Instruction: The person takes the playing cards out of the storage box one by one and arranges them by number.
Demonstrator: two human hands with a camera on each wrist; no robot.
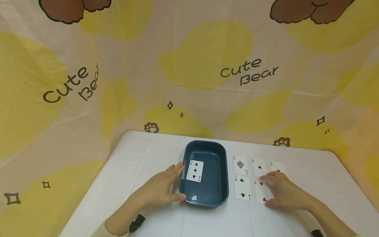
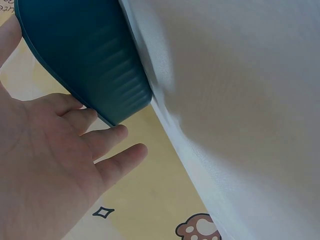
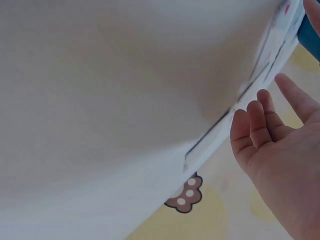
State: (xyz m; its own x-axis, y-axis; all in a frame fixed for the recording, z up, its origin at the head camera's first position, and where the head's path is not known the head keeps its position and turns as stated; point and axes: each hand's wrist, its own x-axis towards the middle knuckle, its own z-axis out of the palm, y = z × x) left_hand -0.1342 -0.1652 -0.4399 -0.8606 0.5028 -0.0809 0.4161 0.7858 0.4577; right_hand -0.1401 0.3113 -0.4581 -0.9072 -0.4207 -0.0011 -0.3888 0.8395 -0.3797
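Observation:
A dark blue plastic tray [image 1: 214, 177] stands on the table with a three of spades [image 1: 195, 171] lying face up inside it. At its left wall is my left hand [image 1: 158, 189], fingers extended and touching the side, thumb by the near corner. To the right of the tray, my right hand [image 1: 285, 192] hovers low over a two of hearts [image 1: 260, 191], fingertips near its top edge and thumb near its bottom corner; the hand hides its right part. Left of that card lies a two of clubs [image 1: 242, 188].
Behind the twos, an ace of spades [image 1: 240, 165], an ace of clubs [image 1: 259, 167] and a partly covered ace of hearts [image 1: 277, 165] form a row. White cloth covers the table [image 1: 142, 154]. A patterned curtain [image 1: 189, 82] hangs along its back and left sides.

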